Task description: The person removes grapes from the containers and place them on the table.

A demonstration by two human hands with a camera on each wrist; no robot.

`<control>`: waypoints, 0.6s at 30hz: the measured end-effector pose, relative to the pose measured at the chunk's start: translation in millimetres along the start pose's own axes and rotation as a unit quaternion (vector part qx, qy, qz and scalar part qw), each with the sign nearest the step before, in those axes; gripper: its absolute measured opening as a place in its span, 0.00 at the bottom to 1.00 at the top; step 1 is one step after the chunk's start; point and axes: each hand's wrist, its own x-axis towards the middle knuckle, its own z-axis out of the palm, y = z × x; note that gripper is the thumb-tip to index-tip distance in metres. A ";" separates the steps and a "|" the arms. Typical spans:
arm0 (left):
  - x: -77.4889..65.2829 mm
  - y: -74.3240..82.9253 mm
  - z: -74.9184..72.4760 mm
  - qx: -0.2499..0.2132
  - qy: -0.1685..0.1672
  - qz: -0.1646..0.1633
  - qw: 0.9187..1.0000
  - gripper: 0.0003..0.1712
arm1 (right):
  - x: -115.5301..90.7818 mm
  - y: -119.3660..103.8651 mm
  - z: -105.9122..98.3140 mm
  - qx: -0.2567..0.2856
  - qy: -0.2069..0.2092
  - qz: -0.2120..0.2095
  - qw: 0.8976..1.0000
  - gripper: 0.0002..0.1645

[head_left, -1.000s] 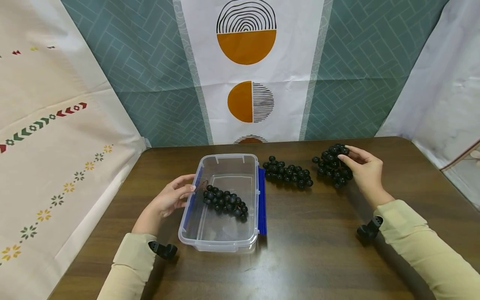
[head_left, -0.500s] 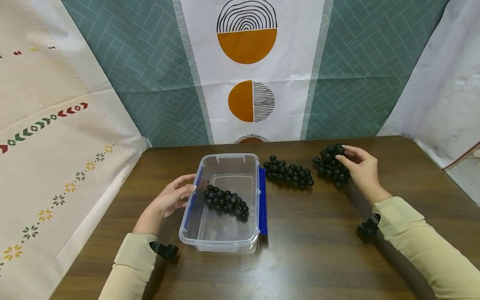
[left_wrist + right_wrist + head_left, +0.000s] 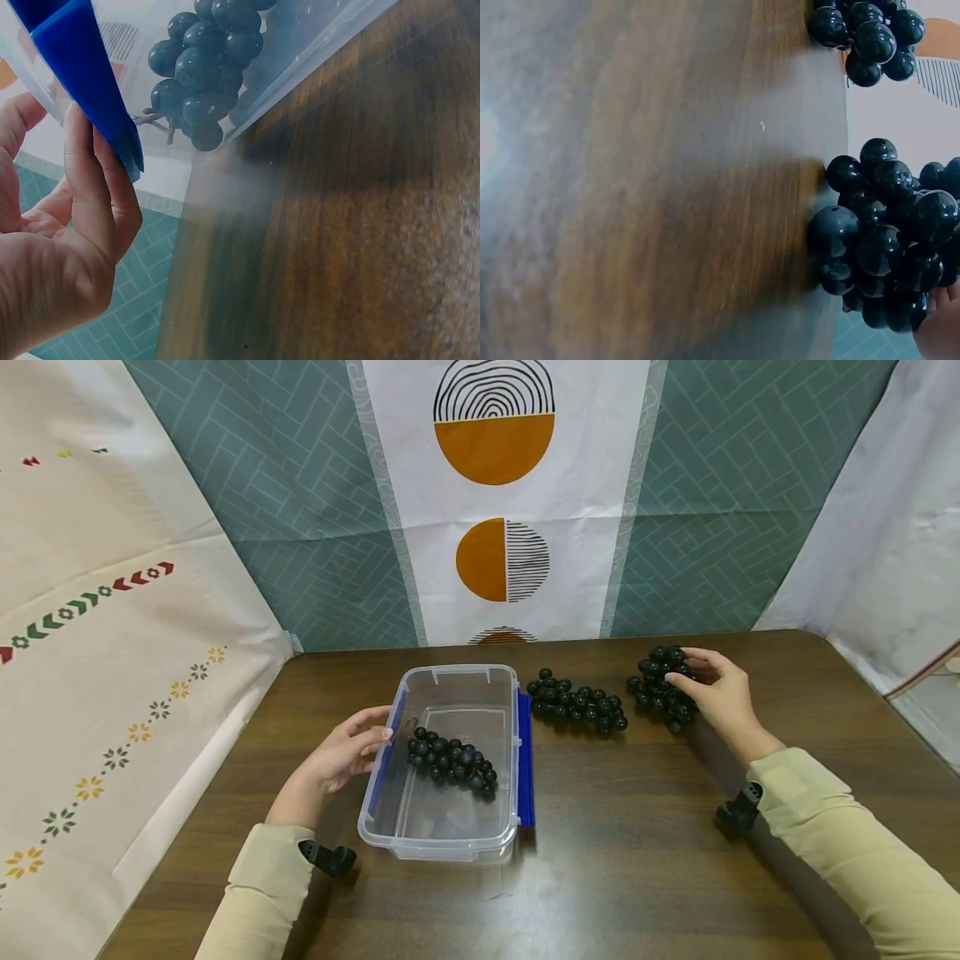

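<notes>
A clear plastic food container (image 3: pixel 420 843) with blue side flaps stands uncovered on the table. One bunch of black grapes (image 3: pixel 452 763) lies inside it. At the container's left side, my left hand (image 3: pixel 347 753) holds the wall by the blue flap (image 3: pixel 86 75), with fingertips against it. To the right, my right hand (image 3: pixel 716 692) pinches the top of another bunch of black grapes (image 3: pixel 662 689); the right wrist view shows this bunch (image 3: pixel 889 232) hiding most of the fingers. A third bunch of black grapes (image 3: pixel 576 703) lies between the container and the right hand.
The brown wooden table (image 3: pixel 600 877) ends at a back edge close behind the grapes. A patterned teal and white cloth (image 3: pixel 517 543) hangs behind it. A cream embroidered cloth (image 3: pixel 142 693) borders the left side. Each wrist wears a small black camera (image 3: pixel 327 860).
My right hand has shifted slightly left, its thumb lower across the grapes, and the bunch stays at nearly the same spot. My left hand and the container have not moved.
</notes>
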 end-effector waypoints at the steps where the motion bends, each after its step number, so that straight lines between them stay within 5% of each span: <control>1: -0.1 0.0 0.0 0.000 0.000 0.000 1.000 0.34 | -0.4 -0.1 -0.5 -0.005 -0.001 0.000 1.000 0.29; 18: -1.3 0.6 -1.0 -0.003 0.002 0.001 1.000 0.34 | -5.3 -4.8 -11.6 -0.067 -0.091 0.005 0.994 0.40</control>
